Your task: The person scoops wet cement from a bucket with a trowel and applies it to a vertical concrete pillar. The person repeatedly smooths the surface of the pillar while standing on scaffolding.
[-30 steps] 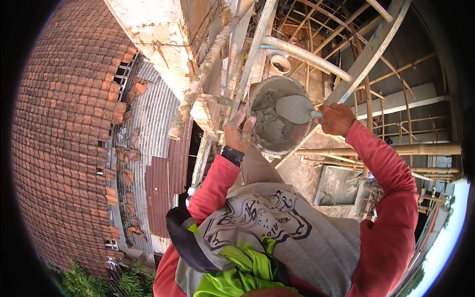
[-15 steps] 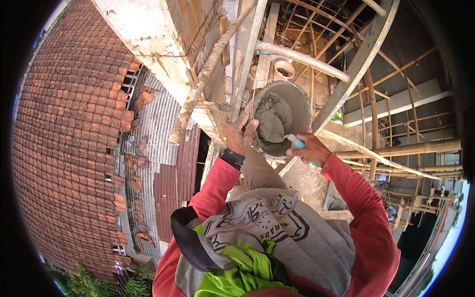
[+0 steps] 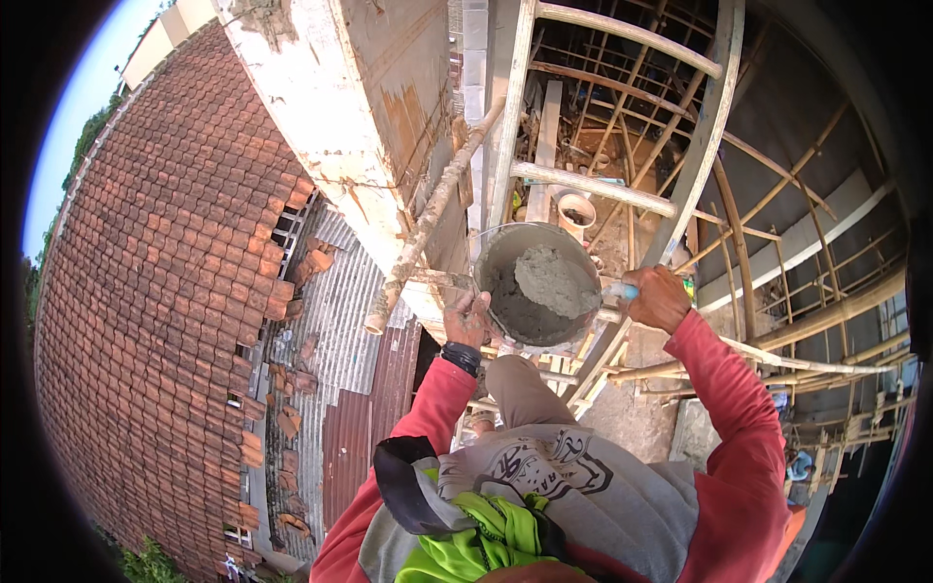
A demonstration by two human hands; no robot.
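A bucket (image 3: 515, 243) of grey wet mortar sits in front of me against a wooden ladder (image 3: 607, 199). My left hand (image 3: 466, 319), fingers curled, grips the bucket at its left rim. My right hand (image 3: 656, 296) is closed round the pale blue handle of a trowel (image 3: 617, 290); its blade carries a heap of mortar (image 3: 549, 280) over the inside of the bucket. A rough pole (image 3: 423, 228) runs beside the bucket on the left, along a weathered pale column (image 3: 330, 87).
A tiled roof (image 3: 146, 291) and corrugated sheets (image 3: 340, 291) lie below left. Bamboo scaffolding (image 3: 826, 321) fills the right, above a lower floor (image 3: 632, 428). A pale container (image 3: 575, 212) stands below, beyond the bucket.
The trowel's blade dipped into the mortar and now shows heaped with it. The view has shifted, putting the bucket and both hands lower in the picture and more roof and sky in sight.
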